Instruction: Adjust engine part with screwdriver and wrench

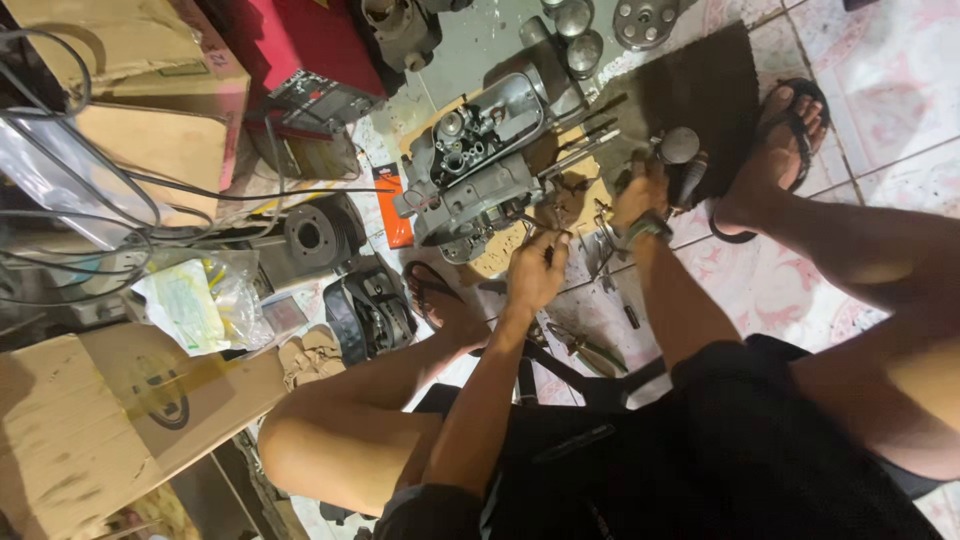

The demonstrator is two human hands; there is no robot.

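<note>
While the person sits low with knees spread over a tiled floor (860, 120), dark shorts fill the near edge of the view, so everything happens just past the knees. Left hand (535, 270) is curled narrow around some small part or tool right at the near edge of the engine (480, 170); can't tell exactly what's pinched in there, it's too small and dark. Right hand (640, 195), with a watch (645, 228) on the wrist, is closed around a dark tool (680, 160) with a rounded top, just beside the long studs (590, 135) sticking out of the engine's side.

Engine sits on a bit of cardboard on the floor, between the two sandalled feet, tilted with its open gear side up. A dark mat (700, 85) lies beyond the right hand, next to the right foot (775, 150).

Off to the left: a black cylinder (310, 240), a plastic bag (200, 300) with paper inside, and a cardboard box (110, 420) closer in. Farther back there's a red machine (300, 50), and round metal parts (645, 20) near the top edge.
</note>
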